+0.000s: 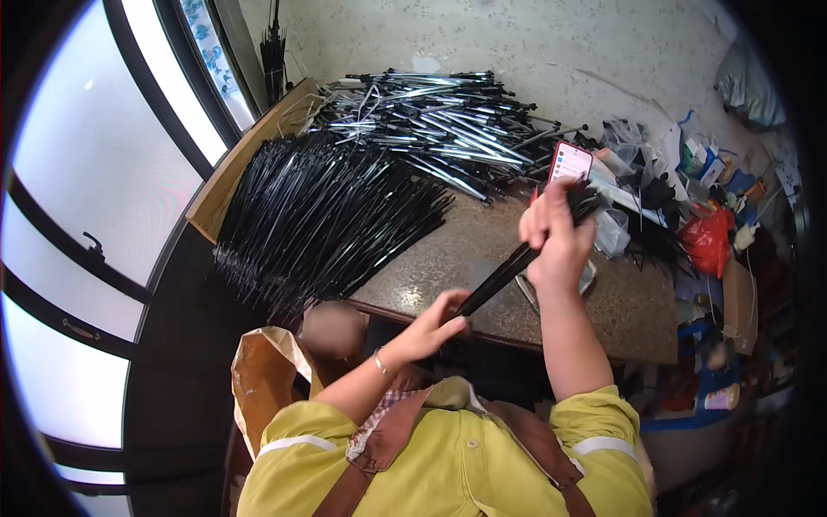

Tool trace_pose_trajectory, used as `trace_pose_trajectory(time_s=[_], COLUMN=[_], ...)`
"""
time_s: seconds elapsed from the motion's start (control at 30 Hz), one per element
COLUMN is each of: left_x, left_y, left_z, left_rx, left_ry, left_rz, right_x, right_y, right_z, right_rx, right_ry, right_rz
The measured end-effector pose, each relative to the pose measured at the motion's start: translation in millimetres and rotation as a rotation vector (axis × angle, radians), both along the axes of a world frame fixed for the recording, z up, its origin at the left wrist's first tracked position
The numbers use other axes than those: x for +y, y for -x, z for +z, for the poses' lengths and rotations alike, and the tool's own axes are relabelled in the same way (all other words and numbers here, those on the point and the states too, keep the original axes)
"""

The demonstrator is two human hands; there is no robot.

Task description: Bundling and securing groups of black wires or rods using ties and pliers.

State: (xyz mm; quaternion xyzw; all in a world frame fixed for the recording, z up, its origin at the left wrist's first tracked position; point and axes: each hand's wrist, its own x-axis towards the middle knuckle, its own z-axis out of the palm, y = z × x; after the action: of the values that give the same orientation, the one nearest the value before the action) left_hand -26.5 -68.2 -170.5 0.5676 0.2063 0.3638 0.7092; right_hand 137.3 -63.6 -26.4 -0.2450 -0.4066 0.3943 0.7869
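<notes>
Nearest the body, the left hand (433, 323) pinched the lower end of a bundle of black rods (517, 258), which slanted up over the stone table (448, 250) into the right hand (556, 241), whose fingers were wrapped tight around its upper end. Beyond lay a fanned heap of black rods (319, 215) and a pile of silver tubes (439, 121). If either grip loosened, the bundle might have splayed and knocked the phone (569, 162) propped just behind it.

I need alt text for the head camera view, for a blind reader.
Both hands grip a bundle of thin black rods over a stone table: left hand low, right hand high. Heaps of black rods and silver rods lie behind.
</notes>
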Motion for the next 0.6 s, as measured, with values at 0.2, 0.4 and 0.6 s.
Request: trace_pose_trajectory(time_s=[0.2,0.4,0.6], left_x=[-38.5,-49.4,-44.6], left_y=[29.0,37.8,15.1], left_z=[-57.3,-60.1,-12.6], left_rx=[0.527,0.129,0.221], left_ry=[0.019,0.566,0.529], left_rz=[-0.351,-0.491,-0.488], right_x=[24.7,-69.1,-118.9], right_y=[2.5,-52.1,-64.0], right_z=[-60.2,-151.8,-159.4], right_rx=[-0.53,-1.657,-1.878], right_ry=[0.227,0.418,0.517], right_rz=[-0.637,-0.67,-0.819])
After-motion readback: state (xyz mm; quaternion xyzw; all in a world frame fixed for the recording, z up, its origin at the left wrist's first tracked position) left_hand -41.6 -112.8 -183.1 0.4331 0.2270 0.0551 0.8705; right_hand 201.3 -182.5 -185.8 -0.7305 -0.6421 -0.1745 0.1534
